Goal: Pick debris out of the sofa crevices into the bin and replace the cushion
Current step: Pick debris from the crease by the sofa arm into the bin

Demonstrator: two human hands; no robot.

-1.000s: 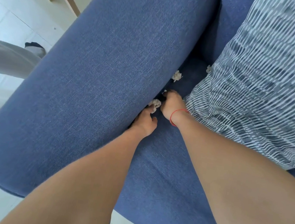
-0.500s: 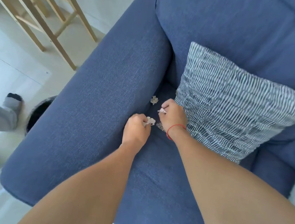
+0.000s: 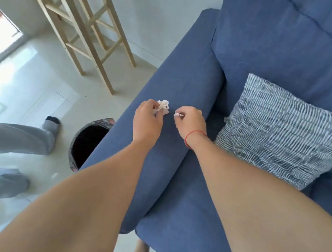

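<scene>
Single head-worn view, wide-angle, lines bowed at edges. Aimed forward and steeply down from above the sofa armrest (image 3: 177, 84), close in. Mid-frame: left hand (image 3: 147, 121) and right hand (image 3: 191, 123), forearms (image 3: 86, 200) filling the near edge. At left, bin (image 3: 102, 122) and floor (image 3: 37, 90); at right, cushion (image 3: 283, 131); far left, stool (image 3: 80, 17).

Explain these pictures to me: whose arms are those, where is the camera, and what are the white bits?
No machine here: these are a person's two bare arms, seen by a wide-angle camera worn on their head, looking down. Both hands are over the blue sofa's armrest. The left hand pinches a crumpled white paper scrap; the right hand pinches a smaller white scrap. A striped cushion lies on the seat. Beside the armrest, on the floor, stands a dark bin, probably where the scraps go. A wooden stool and another person's legs stand beyond.
</scene>
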